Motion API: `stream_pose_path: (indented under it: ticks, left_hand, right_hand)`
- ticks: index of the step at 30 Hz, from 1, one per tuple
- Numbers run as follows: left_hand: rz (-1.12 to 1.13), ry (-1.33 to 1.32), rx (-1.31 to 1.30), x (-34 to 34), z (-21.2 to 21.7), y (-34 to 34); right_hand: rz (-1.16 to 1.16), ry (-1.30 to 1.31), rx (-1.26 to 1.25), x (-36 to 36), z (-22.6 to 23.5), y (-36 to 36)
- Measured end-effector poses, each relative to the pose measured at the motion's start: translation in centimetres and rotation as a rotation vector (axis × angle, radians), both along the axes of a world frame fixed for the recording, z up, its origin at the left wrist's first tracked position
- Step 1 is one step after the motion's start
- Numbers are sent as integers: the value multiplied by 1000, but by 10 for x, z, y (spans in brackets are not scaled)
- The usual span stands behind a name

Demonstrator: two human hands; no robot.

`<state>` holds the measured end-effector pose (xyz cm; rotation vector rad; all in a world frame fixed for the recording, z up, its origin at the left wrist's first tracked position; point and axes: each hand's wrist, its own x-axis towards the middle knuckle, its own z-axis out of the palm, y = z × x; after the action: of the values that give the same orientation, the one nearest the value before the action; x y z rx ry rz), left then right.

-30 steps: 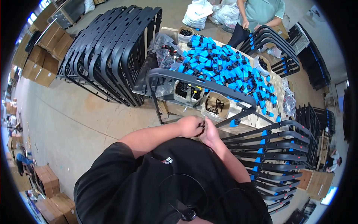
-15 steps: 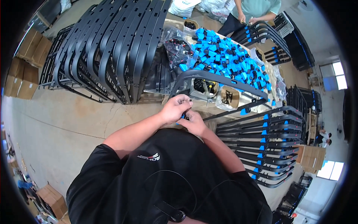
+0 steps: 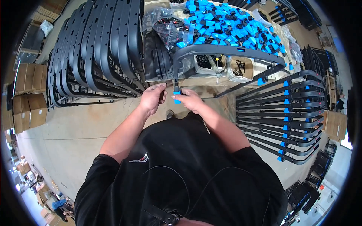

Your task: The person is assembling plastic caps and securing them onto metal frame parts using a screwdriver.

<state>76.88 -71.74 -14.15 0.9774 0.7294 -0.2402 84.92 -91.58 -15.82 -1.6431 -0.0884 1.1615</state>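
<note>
A black bent tube frame lies over the front of the table, its left leg reaching down toward me. At that leg's end sits a blue-and-black plastic clip. My right hand grips this clip from the right, thumb across its blue face. To the left of the clip and apart from it is my left hand, its fingers curled and thumb pressed to the forefinger. Whatever may be pinched there is too small or hidden to make out.
Blue-and-black clips are heaped on the table. Along its front stand an open box of black bolts and a tub of small black parts. Black frames are stacked at the left and right. Cartons stand far left.
My hands, close together before, have separated; the left is now off to the left. The blue clip now shows plainly at the leg's end under my right hand. The whole view has shifted.
</note>
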Motion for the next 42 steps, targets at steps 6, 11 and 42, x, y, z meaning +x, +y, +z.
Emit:
stream_pose_path:
  ticks: [6, 11, 42]
  left_hand:
    - [-84, -31, 266, 17, -8, -4]
    - [-96, -129, 137, 23, -20, 0]
    - [-169, -276, 1101, 22, -6, -43]
  right_hand:
    - [-49, -127, -23, 11, -1, 6]
    - [-72, -4, 50, 16, -9, 6]
    - [-229, 209, 168, 18, -14, 1]
